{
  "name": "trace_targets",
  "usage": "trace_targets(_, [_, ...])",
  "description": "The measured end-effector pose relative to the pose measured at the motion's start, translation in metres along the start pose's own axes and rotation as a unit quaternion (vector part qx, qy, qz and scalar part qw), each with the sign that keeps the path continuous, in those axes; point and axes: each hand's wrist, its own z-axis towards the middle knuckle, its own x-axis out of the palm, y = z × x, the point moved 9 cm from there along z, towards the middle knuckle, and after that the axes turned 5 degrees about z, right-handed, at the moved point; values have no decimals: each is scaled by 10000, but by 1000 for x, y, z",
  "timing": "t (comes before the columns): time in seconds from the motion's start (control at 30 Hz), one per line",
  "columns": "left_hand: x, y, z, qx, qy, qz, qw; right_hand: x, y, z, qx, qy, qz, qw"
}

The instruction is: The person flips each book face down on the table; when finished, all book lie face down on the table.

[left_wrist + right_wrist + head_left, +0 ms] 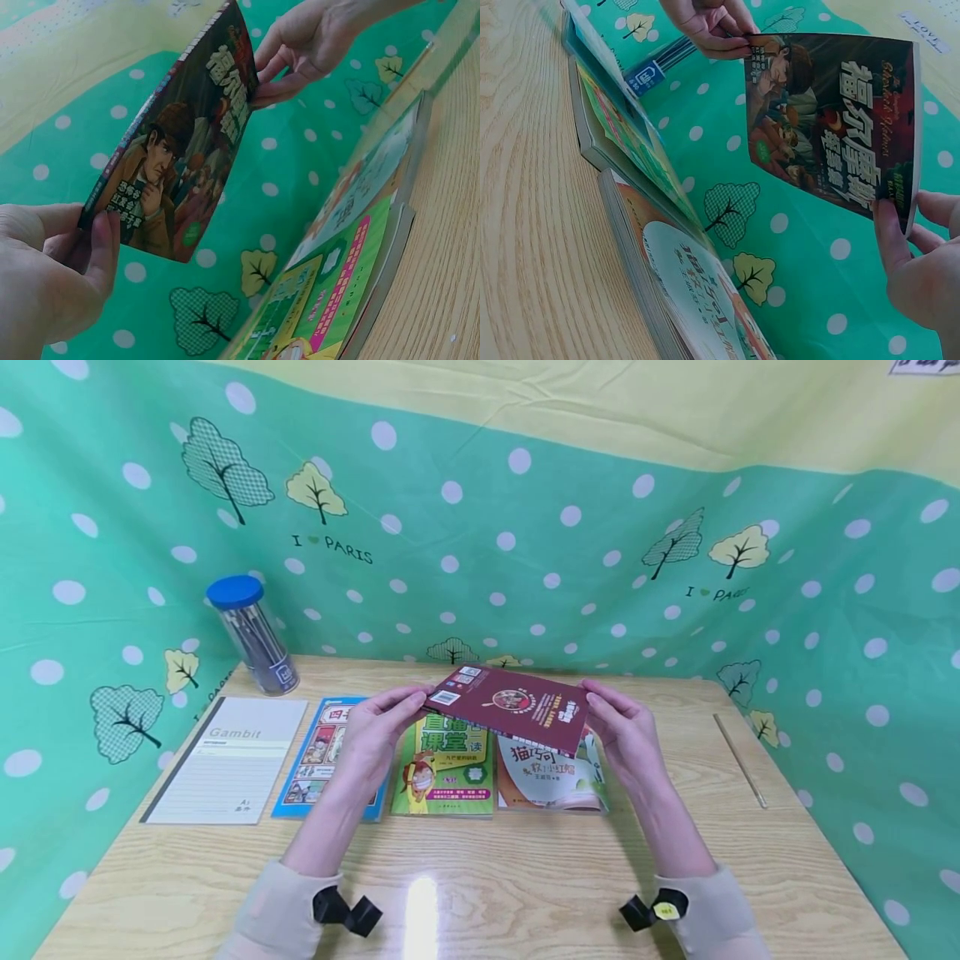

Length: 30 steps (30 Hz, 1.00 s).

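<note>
1. In the head view, you hold the maroon book [512,707] in the air above the counter [480,877], one hand at each short end. Its long axis runs from left to right across your view, a little tilted, with the left end farther from you. The back cover with the barcode faces up. Your left hand [372,735] pinches the left end, and your right hand [626,735] pinches the right end. Under the book, on the counter, lie the green book [442,772] and the white book [551,772], side by side and touching. Left of them lie the blue book [318,768], the notebook [228,760] and the pencil jar [255,635] with a blue lid.

2. In the left wrist view, the fingers [101,251] of your left hand are curled on the near end of the maroon book [180,150]. The front cover faces down, and the far end is held by the other hand [315,41].

3. In the right wrist view, the fingers [889,240] of your right hand clamp the near edge of the maroon book [832,120]. The left hand [712,22] grips the far end. The book is well apart from the books lying below.
</note>
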Motion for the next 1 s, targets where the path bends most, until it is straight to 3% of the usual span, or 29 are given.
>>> trace_targets(0.37, [3,1,-1,-41,149,256,9996,-5,-2,0,201,-288,-163,9992])
trace_targets(0.7, [9,6,0,-539,527,87,9971,-12,-9,0,469,-633,-51,9969])
trace_targets(1.0, [12,9,-1,-697,725,252,9946,-15,-18,1,746,-807,-637,9919])
